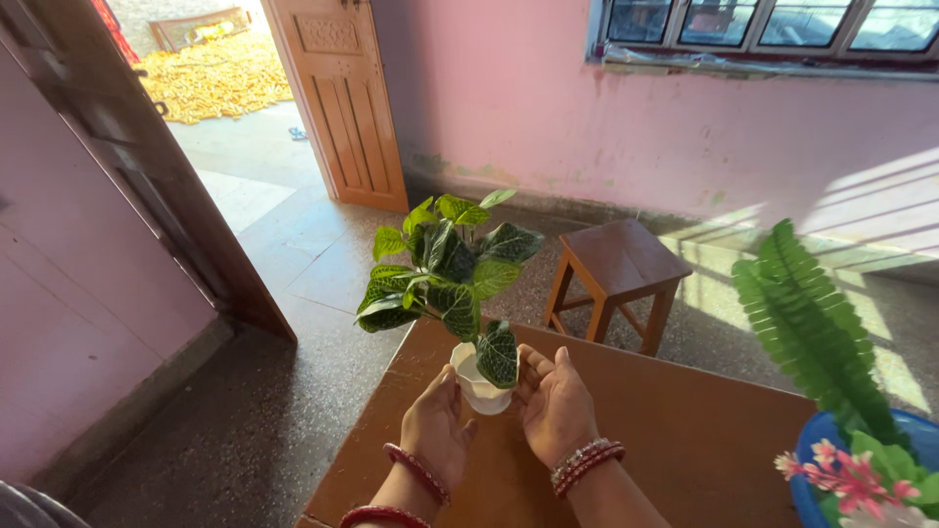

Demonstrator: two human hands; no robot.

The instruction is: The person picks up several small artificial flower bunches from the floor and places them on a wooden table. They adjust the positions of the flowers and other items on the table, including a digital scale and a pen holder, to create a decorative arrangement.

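Note:
A small white pot (pixel 476 383) with a leafy green-and-white veined plant (pixel 445 272) is held tilted above the brown wooden table (pixel 685 440). My left hand (pixel 436 424) cups the pot from the left and my right hand (pixel 556 406) cups it from the right. Both wrists wear red and beaded bangles. One leaf hangs over the pot's rim between my hands.
A blue pot (pixel 820 460) with a green fern frond and pink flowers stands at the table's right edge. A small wooden stool (pixel 618 262) sits on the speckled floor beyond the table. An open orange door (pixel 342 98) leads outside at the upper left.

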